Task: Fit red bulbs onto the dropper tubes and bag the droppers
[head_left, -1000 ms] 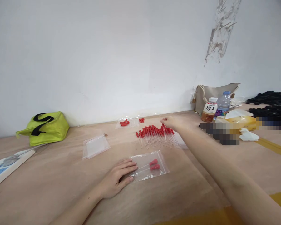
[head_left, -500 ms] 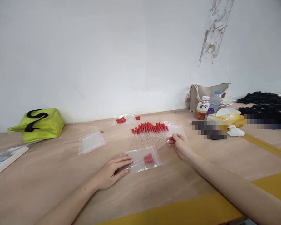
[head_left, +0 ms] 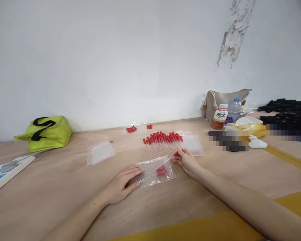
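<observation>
My left hand (head_left: 124, 183) lies with fingers stretched and thumb apart on the left end of a clear zip-lock bag (head_left: 150, 179). Inside that bag two droppers (head_left: 161, 172) with red rubber bulbs lie side by side, bulbs to the right. My right hand (head_left: 188, 162) pinches another red-bulbed dropper (head_left: 176, 154) by its bulb. Its thin tube points down and left, over the right end of the bag; whether the tip is inside I cannot tell. Behind the bag lies a row of several droppers (head_left: 163, 140), bulbs pointing away from me.
Flat bags lie at left (head_left: 101, 152) and right (head_left: 194, 146) of the row. Small red bulbs (head_left: 131, 129) lie near the wall. Farther out are a yellow-green bag (head_left: 50, 134), a drink bottle (head_left: 219, 116), a water bottle (head_left: 234, 108), a beige bag (head_left: 212, 100) and a black pile (head_left: 288, 115).
My right hand has moved left and slightly down with its dropper, bringing the tube over the bag's right end. My left hand stays on the bag. The view has shifted slightly.
</observation>
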`<action>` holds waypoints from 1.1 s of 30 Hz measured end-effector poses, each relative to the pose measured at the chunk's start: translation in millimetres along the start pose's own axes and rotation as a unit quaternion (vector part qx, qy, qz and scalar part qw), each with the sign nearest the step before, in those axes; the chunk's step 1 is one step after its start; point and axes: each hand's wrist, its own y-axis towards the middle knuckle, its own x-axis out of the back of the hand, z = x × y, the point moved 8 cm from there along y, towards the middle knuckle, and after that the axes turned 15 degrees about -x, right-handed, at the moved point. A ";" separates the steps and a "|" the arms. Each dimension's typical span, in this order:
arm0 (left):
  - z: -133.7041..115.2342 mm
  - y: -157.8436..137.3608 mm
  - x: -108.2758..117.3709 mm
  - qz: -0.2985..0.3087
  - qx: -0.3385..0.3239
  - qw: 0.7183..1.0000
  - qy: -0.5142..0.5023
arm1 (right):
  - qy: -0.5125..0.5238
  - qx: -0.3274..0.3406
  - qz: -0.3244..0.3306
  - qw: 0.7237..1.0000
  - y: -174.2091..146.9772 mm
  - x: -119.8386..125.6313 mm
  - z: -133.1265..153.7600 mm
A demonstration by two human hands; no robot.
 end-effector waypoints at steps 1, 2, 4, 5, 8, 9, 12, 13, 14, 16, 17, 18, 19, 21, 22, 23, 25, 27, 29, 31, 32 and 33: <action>-0.1 0.1 -0.1 0.001 0.000 1.000 0.000 | -0.005 0.000 -0.001 1.000 -1.8 0.8 -0.8; -0.2 0.2 0.0 0.001 0.000 1.000 0.000 | -0.008 0.001 0.000 1.000 -3.7 1.8 -1.5; -0.6 0.6 0.1 0.002 0.000 1.000 0.000 | -0.003 -0.003 0.010 1.000 -7.1 3.8 -3.0; -0.8 0.8 0.0 0.003 -0.001 1.000 -0.001 | 0.005 -0.006 0.019 1.000 -8.4 4.3 -3.9; -1.4 1.3 0.0 0.006 -0.002 1.000 0.002 | 0.011 -0.027 0.058 0.998 -11.0 1.0 -8.0; -1.6 1.5 0.1 0.007 -0.002 1.000 0.003 | -0.004 -0.030 0.076 0.997 -12.1 -2.4 -9.2; -2.6 2.1 0.3 0.007 -0.008 1.000 0.004 | -0.115 -0.020 0.120 0.986 -17.4 -15.8 -12.3; -2.8 2.3 0.3 0.007 -0.010 1.000 0.004 | -0.160 -0.012 0.121 0.980 -19.1 -19.5 -13.2; -2.7 2.4 0.2 0.007 -0.010 1.000 0.004 | -0.199 -0.005 0.116 0.973 -20.3 -22.2 -14.3; -2.0 2.5 -0.3 0.009 -0.009 1.000 0.006 | -0.256 -0.004 0.097 0.962 -20.8 -25.8 -17.8; -1.5 2.5 -0.5 0.009 -0.008 1.000 0.008 | -0.273 -0.004 0.087 0.958 -20.2 -27.0 -19.4; -1.0 2.6 -0.8 0.010 -0.007 1.000 0.009 | -0.282 0.000 0.078 0.956 -19.2 -28.0 -20.3; -0.7 2.6 -0.9 0.009 -0.008 1.000 0.010 | -0.285 0.009 0.069 0.956 -18.0 -28.8 -20.2; -0.3 2.6 -0.9 0.008 -0.009 1.000 0.013 | -0.286 0.041 0.054 0.956 -15.8 -30.3 -17.8; -0.2 2.5 -0.7 0.006 -0.009 1.000 0.013 | -0.287 0.057 0.050 0.955 -15.2 -31.0 -16.2; -0.2 2.4 -0.4 0.005 -0.008 1.000 0.013 | -0.289 0.069 0.048 0.954 -15.0 -31.7 -14.9; -0.4 2.2 0.2 0.003 -0.005 1.000 0.012 | -0.303 0.072 0.053 0.949 -15.7 -33.2 -14.3; -1.2 2.5 0.5 0.004 -0.006 1.000 0.010 | -0.322 0.055 0.065 0.943 -17.5 -34.2 -15.8; -2.3 3.3 0.1 0.008 -0.012 1.000 0.005 | -0.333 0.032 0.068 0.940 -18.3 -32.5 -17.7; -2.8 4.1 -0.4 0.013 -0.016 1.000 0.000 | -0.339 0.016 0.053 0.939 -15.5 -27.8 -17.1; -2.7 4.3 -0.5 0.014 -0.017 1.000 -0.001 | -0.348 0.017 0.040 0.936 -12.4 -25.2 -14.3; -2.5 4.4 -0.6 0.015 -0.016 1.000 -0.003 | -0.366 0.033 0.025 0.930 -8.5 -23.5 -8.3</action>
